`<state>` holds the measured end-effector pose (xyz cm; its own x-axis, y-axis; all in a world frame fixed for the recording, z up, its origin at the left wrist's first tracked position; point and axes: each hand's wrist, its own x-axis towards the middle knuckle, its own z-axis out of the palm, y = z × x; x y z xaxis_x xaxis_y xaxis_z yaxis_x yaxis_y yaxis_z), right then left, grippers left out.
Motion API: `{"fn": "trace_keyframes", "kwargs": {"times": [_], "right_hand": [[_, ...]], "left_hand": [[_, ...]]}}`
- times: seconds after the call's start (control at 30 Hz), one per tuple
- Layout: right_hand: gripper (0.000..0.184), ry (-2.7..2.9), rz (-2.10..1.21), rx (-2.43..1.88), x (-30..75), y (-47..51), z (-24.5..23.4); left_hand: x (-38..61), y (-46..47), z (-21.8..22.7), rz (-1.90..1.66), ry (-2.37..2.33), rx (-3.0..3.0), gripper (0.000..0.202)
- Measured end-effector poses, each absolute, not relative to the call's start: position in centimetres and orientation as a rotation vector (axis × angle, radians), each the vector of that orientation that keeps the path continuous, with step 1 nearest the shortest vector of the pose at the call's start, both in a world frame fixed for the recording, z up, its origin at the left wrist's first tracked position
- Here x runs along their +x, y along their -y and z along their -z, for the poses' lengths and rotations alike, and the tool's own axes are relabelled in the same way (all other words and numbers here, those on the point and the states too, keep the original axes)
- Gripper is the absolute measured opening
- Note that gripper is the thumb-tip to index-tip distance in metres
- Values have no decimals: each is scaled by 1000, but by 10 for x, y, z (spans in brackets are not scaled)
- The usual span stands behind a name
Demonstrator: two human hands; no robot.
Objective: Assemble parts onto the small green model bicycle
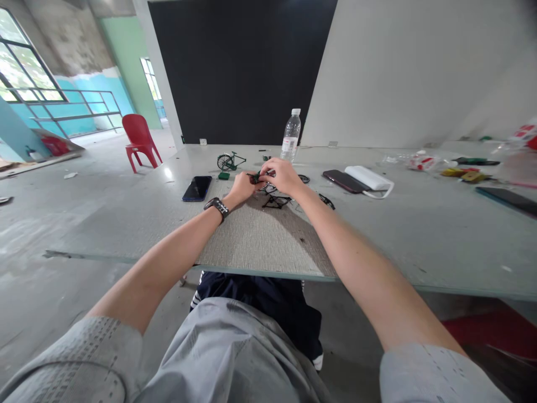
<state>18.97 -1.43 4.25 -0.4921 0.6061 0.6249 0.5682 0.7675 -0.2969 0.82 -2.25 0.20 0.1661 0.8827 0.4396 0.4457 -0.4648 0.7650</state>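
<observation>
My left hand [240, 190] and my right hand [283, 176] meet over the table, fingers pinched around a small dark green part [255, 178]. Fingers cover most of it, so its exact kind does not show. Just below my hands lies a black miniature bicycle frame [276, 202]. A partly built green toy bicycle [230, 161] is beyond my left hand, with a small green block [224, 176] nearer to me. Past my right wrist are a small black wheel [304, 179] and another black bicycle piece [326, 201].
A phone [197, 188] lies left of my hands. Behind them stands a clear water bottle [290, 137]. To the right are a dark phone [344, 181], a white power bank with a cable [368, 178], and plastic packaging [423, 161]. The table's front edge [268, 273] is close to my body.
</observation>
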Motion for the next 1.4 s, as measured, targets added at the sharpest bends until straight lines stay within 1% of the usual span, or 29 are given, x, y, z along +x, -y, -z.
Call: {"fn": "trace_keyframes", "kwargs": {"times": [0.23, 0.43, 0.6, 0.67, 0.87, 1.03, 1.4], "right_hand": [[3, 2221, -85, -873, 188, 15, -42], [7, 2264, -63, -850, 187, 20, -45], [5, 2291, -54, -866, 186, 24, -46], [2, 2274, -53, -877, 185, 22, -45], [4, 2093, -111, -994, 187, 9, -34], [7, 2014, -106, -1040, 194, 5, -31], [10, 2063, -27, -1189, 197, 11, -34]], "left_hand": [[8, 21, 2, -1250, -1165, 1902, 15], [9, 16, 6, -1276, -1122, 1823, 11], [8, 14, 8, -1292, -1110, 1803, 11], [8, 15, 7, -1286, -1109, 1806, 12], [9, 20, -2, -1229, -1234, 1907, 15], [9, 21, -1, -1288, -1242, 1863, 25], [10, 12, 6, -1361, -1105, 1706, 21]]}}
